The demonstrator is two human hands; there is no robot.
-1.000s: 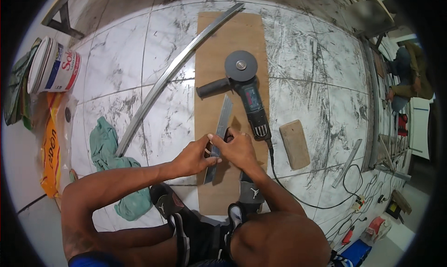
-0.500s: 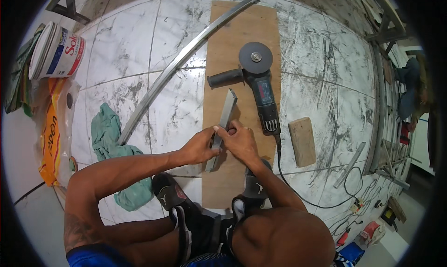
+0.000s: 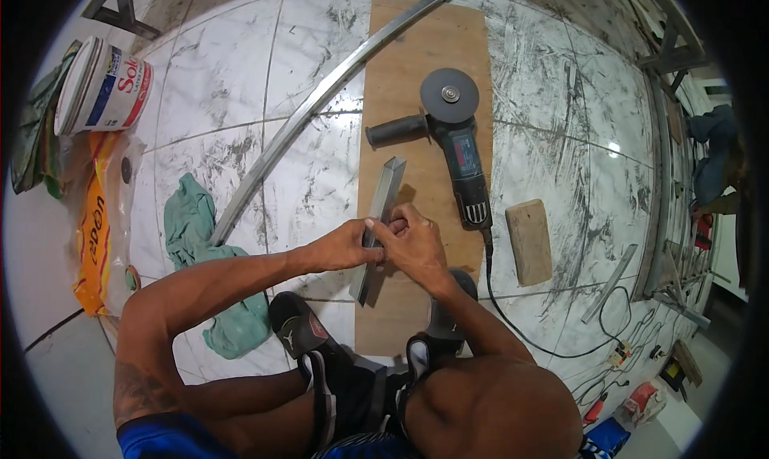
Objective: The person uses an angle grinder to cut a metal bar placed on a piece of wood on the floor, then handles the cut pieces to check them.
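Note:
Both hands hold a short grey metal profile at its middle, slanted above a brown board. Its far end shows a hollow opening. My left hand grips it from the left, thumb and fingers around its side. From the right, my right hand pinches the same piece, with some fingertips hidden behind it. Just beyond my right hand an angle grinder lies on the board, its dark disc facing up and its side handle pointing left.
A long metal profile lies diagonally across board and tiles. Green cloth, an orange bag and a white bucket are at left. Right of the grinder are a wooden block, its cord and a metal offcut.
The short profile has turned a little in my hands, so its hollow far end now shows more. Both hands keep their hold. The whole view has shifted slightly.

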